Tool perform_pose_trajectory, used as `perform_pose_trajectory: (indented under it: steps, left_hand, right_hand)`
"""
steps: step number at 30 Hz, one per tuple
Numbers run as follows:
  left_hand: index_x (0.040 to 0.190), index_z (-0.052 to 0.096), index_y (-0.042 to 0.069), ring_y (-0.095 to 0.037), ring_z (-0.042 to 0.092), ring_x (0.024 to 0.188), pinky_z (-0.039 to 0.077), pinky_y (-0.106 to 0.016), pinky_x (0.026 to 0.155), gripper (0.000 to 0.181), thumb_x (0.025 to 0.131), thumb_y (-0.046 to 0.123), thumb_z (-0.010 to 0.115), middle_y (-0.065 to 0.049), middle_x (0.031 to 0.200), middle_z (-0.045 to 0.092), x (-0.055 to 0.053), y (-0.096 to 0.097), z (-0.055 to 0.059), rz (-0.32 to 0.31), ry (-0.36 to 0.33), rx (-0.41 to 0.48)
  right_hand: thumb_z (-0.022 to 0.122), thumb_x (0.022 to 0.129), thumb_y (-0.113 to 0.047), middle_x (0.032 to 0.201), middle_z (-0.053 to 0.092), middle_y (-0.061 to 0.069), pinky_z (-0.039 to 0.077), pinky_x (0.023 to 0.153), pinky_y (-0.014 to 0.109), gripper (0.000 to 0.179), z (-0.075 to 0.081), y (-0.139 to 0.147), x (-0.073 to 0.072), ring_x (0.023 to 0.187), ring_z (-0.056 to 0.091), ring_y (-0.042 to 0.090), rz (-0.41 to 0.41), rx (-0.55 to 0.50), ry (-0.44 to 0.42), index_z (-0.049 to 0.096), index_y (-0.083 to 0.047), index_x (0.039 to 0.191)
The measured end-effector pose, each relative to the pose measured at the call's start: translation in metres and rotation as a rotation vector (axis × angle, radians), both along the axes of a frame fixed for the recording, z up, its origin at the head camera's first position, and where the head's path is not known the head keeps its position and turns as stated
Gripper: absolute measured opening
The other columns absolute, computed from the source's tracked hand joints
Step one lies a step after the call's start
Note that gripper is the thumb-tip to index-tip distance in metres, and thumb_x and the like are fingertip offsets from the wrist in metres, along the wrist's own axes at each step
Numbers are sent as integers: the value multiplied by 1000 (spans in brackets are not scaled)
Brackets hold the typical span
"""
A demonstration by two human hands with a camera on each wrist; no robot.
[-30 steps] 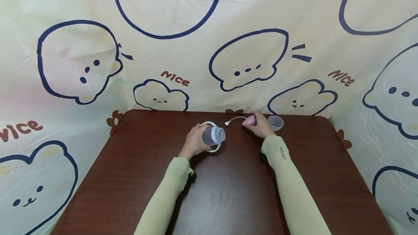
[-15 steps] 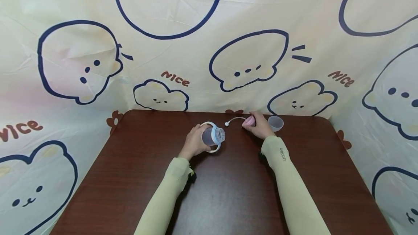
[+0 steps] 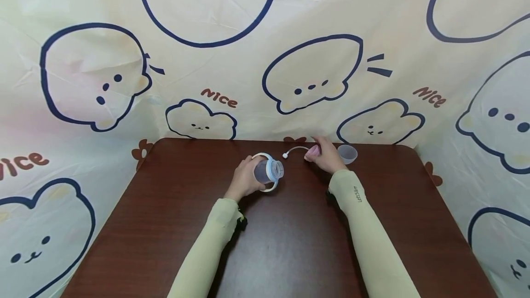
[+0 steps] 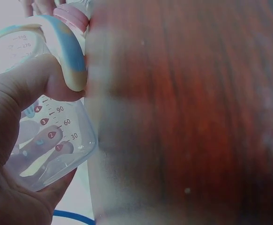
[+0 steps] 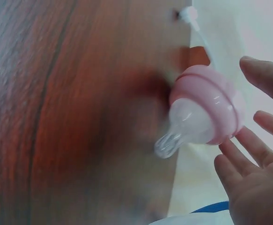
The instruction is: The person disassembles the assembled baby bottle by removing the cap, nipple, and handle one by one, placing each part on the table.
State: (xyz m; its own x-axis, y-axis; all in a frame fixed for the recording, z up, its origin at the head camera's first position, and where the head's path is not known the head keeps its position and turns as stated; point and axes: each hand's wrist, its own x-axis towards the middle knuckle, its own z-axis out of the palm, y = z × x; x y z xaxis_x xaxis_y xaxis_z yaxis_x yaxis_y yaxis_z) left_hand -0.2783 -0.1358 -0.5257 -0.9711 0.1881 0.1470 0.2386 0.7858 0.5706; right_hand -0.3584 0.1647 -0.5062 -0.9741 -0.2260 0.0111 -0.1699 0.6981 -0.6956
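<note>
My left hand (image 3: 244,179) grips a clear baby bottle (image 3: 262,172) with a pale blue ring and two side handles, tilted with its uncapped mouth toward the right. Measuring marks show on the bottle in the left wrist view, where my thumb (image 4: 56,79) crosses it beneath a handle (image 4: 70,51). A pink bottle collar (image 5: 206,96) with a clear nipple (image 5: 185,122) lies near the table's far edge. Beside that collar, my right hand (image 5: 258,187) has its fingers spread and thumb apart, fingertips near or touching its rim. A thin white straw (image 3: 296,147) with a weighted end (image 3: 285,155) extends leftward from the collar.
A clear cup-like cap (image 3: 347,153) stands right of my right hand, near the far edge. The brown table (image 3: 285,243) meets a printed cloth backdrop (image 3: 248,68) at the back and sides.
My right hand's fingers have loosened from the pink collar, and the index finger has lifted. The left hand and bottle look the same; the head view has shifted slightly.
</note>
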Motion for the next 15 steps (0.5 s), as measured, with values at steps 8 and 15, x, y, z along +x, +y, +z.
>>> perform_pose_trajectory:
  steps: [8,15]
  left_hand:
    - [136,62,20,-34,56,116,50,-58,97,85,60,16,100,-12,126,59,-1,-1,3,-2,-7,-14]
    - [133,63,19,-35,57,117,49,-60,97,84,58,16,100,-14,128,61,-1,0,1,-5,0,-13]
  right_hand:
    - [73,97,-30,156,43,15,53,99,50,71,26,-20,12,111,62,35,59,-104,57,39,-14,158]
    - [71,99,-32,153,50,13,40,117,52,67,37,-47,29,142,47,33,207,-138,109,43,-11,155]
